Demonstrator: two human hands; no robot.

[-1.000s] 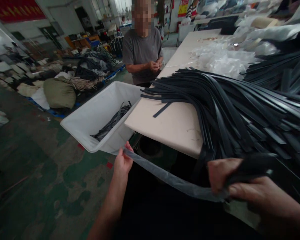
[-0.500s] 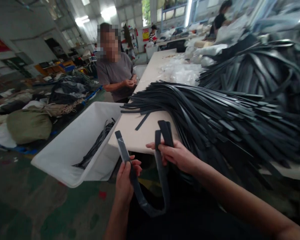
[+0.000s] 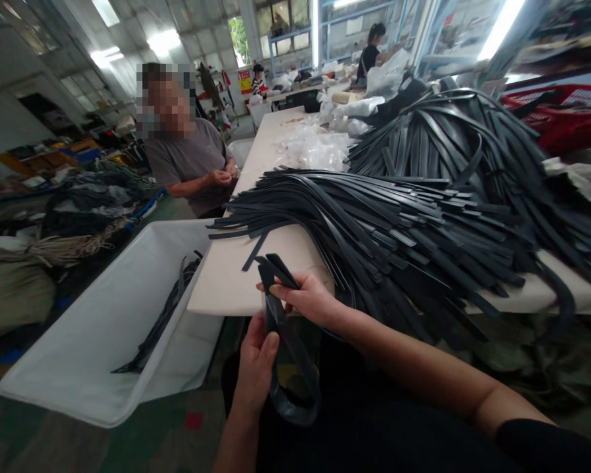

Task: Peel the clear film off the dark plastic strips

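Observation:
A flat black strip (image 3: 295, 355) hangs in a loop below my two hands. My left hand (image 3: 257, 358) is closed on one end of it, thumb along the strip. My right hand (image 3: 308, 297) pinches the other end beside further black strip ends (image 3: 282, 270) that stick up above the fingers. The two hands are close together in front of the table's near corner. Just beyond them a thick bundle of black strips (image 3: 335, 210) lies across the pale table (image 3: 226, 279), some drooping over its front edge.
A white bin (image 3: 79, 315) with a few black strips (image 3: 165, 315) inside stands at the left of the table. Behind it a person (image 3: 192, 157) in a grey shirt stands at the table. Clear plastic bags (image 3: 320, 144) and a larger strip heap (image 3: 438, 138) lie farther back; a red basket (image 3: 566, 112) is at right.
My left hand has brought its end of the strip to the right hand, so the wide loop has narrowed. The view has turned to the right.

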